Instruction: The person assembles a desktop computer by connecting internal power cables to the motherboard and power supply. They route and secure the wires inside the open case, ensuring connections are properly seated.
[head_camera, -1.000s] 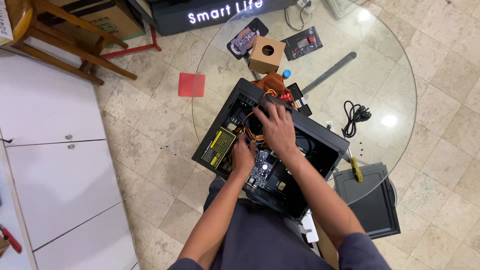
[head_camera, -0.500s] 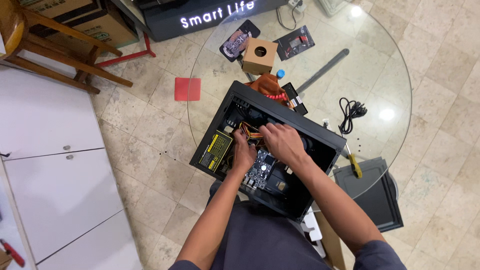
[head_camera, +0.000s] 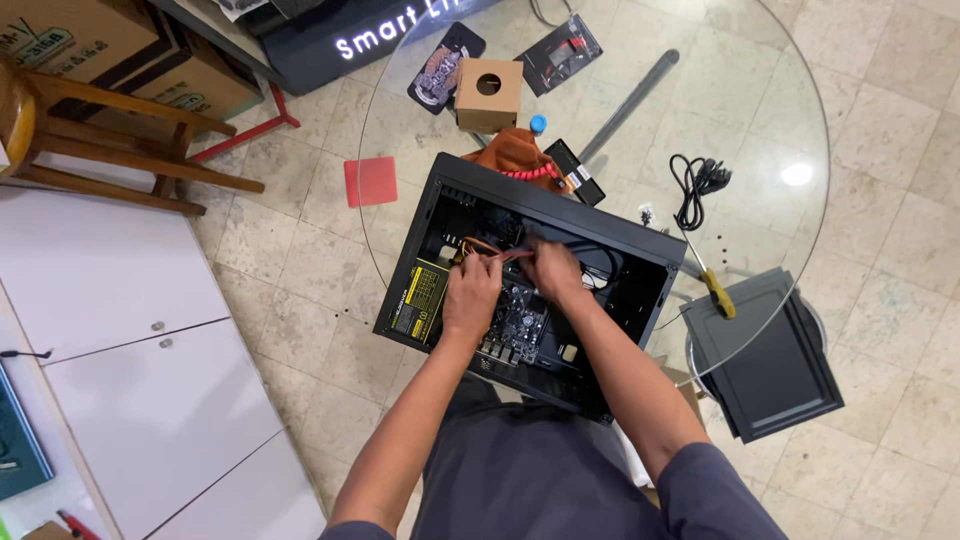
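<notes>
Item: open black computer case (head_camera: 640, 250), lying on its side on a round glass table (head_camera: 800, 90), side panel off. Both my hands were inside it.

Left hand (head_camera: 470, 295): fingers bent over a bundle of reddish-orange cables (head_camera: 495, 252), just beside the yellow-labelled power supply (head_camera: 420, 295) at the case's left end. I could not tell whether the fingers were pinched on the cables or only resting against them.

Right hand (head_camera: 550, 272): blurred, over the same cables and just above the motherboard (head_camera: 520, 320); whether it was closed on anything I could not tell.

The cables ran across the upper middle of the case interior, between my two hands.

Also on the glass table: small cardboard box (head_camera: 488, 93) with a round hole in its top; orange cloth (head_camera: 515, 152) touching the case's far wall; coiled black power cord (head_camera: 695, 185) to the right; yellow-handled screwdriver (head_camera: 715, 290) near the case's right corner.

Dark side panel (head_camera: 775, 360) lay on a stool to the right, partly under the table's edge. Red square (head_camera: 371, 181) showed to the left of the case. White cabinet (head_camera: 120, 330) stood at far left.
</notes>
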